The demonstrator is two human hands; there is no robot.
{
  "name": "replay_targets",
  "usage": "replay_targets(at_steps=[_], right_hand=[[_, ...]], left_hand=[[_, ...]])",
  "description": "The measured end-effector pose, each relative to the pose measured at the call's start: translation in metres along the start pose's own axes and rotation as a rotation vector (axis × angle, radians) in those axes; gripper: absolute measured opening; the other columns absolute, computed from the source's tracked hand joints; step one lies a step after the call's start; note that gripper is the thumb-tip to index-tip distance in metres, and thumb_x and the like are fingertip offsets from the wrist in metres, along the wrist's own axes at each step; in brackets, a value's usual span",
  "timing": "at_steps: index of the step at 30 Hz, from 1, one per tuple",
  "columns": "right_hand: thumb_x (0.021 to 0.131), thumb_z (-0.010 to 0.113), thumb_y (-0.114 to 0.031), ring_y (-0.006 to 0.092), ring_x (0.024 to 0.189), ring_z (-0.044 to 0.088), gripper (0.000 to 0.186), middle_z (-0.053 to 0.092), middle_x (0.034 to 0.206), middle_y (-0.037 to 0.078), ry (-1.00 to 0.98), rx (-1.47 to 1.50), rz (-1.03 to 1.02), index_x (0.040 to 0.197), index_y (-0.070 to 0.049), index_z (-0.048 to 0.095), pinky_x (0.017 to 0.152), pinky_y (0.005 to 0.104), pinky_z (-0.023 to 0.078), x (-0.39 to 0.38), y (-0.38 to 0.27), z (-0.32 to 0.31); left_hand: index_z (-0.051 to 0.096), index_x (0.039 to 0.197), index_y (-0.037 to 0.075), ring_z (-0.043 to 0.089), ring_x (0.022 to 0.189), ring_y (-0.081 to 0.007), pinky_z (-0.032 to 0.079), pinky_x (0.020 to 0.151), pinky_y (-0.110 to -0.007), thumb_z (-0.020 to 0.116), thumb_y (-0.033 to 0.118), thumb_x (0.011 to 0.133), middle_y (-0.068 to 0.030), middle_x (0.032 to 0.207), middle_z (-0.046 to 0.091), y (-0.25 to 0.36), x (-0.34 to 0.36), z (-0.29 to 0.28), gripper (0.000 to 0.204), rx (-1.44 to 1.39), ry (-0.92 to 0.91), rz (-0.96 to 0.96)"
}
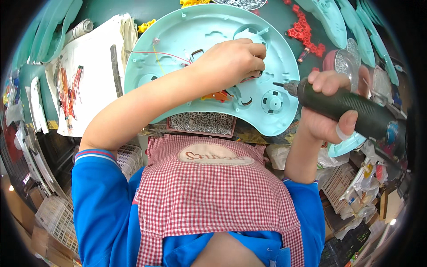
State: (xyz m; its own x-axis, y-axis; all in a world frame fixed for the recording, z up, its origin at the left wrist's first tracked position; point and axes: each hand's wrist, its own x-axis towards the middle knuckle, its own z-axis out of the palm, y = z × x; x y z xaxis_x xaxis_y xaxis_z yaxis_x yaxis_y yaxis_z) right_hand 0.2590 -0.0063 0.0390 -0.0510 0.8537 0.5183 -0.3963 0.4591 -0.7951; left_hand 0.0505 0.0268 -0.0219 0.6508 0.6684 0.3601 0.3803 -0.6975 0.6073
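Observation:
A teal, bean-shaped plastic shell (178, 33) lies hollow side up on the table in front of me. Over its right half, my left hand (235, 62) has its fingers curled together low against the inside; what they pinch is hidden. My right hand (318, 122) grips a black electric screwdriver (349, 107), its bit pointing left above the shell's right side. Inside the shell are a thin red wire (162, 54), an orange part (217, 95) partly beneath my left forearm, and a round slotted fitting (272, 102).
A tray (200, 133) of small metal screws sits at the table's near edge. Red plastic pieces (302, 31) lie at the far right, yellow ones (147, 26) at the far left. Bundled wires (71, 93) rest on white sheets at left. Teal shells (327, 20) stand at both far corners.

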Motion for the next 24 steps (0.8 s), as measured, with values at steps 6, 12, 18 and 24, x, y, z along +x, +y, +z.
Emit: replay_targets(at_steps=[6, 12, 18, 24], right_hand=[[0.086, 0.056, -0.054, 0.0240, 0.073, 0.053, 0.070, 0.058, 0.081, 0.011, 0.125, 0.013, -0.214, 0.132, -0.003, 0.044, 0.073, 0.0416, 0.044, 0.067, 0.036, -0.003], [0.087, 0.064, -0.034, 0.0143, 0.064, 0.055, 0.063, 0.058, 0.070, 0.008, 0.245, -0.223, -0.179, 0.129, 0.007, 0.040, 0.065, 0.0255, 0.046, 0.124, 0.093, 0.020], [0.086, 0.064, -0.034, 0.0135, 0.064, 0.055, 0.065, 0.058, 0.067, 0.006, 0.201, -0.311, -0.127, 0.128, 0.009, 0.038, 0.067, 0.0242, 0.045, 0.130, 0.106, 0.022], [0.086, 0.056, -0.045, 0.0243, 0.075, 0.059, 0.058, 0.061, 0.082, 0.014, 0.114, -0.012, -0.144, 0.118, 0.003, 0.047, 0.075, 0.0364, 0.049, 0.128, 0.094, 0.010]], left_hand=[[0.072, 0.088, 0.010, 0.061, 0.090, -0.0235, 0.050, 0.079, -0.037, 0.074, 0.017, 0.073, -0.0018, 0.091, 0.064, -0.003, 0.002, -0.005, 0.017, -0.130, -0.100, -0.091], [0.071, 0.091, 0.014, 0.059, 0.094, -0.0243, 0.049, 0.083, -0.037, 0.074, 0.017, 0.073, -0.0008, 0.095, 0.064, 0.007, 0.005, -0.020, 0.019, -0.066, -0.033, -0.068], [0.072, 0.088, 0.011, 0.062, 0.086, -0.0263, 0.051, 0.074, -0.039, 0.069, 0.020, 0.080, -0.0058, 0.085, 0.067, -0.046, 0.041, -0.050, 0.013, 0.349, 0.145, -0.181], [0.072, 0.084, 0.011, 0.064, 0.080, -0.0284, 0.052, 0.066, -0.043, 0.065, 0.023, 0.084, -0.0092, 0.077, 0.066, -0.079, 0.081, -0.037, 0.014, 0.180, 0.077, -0.348]])
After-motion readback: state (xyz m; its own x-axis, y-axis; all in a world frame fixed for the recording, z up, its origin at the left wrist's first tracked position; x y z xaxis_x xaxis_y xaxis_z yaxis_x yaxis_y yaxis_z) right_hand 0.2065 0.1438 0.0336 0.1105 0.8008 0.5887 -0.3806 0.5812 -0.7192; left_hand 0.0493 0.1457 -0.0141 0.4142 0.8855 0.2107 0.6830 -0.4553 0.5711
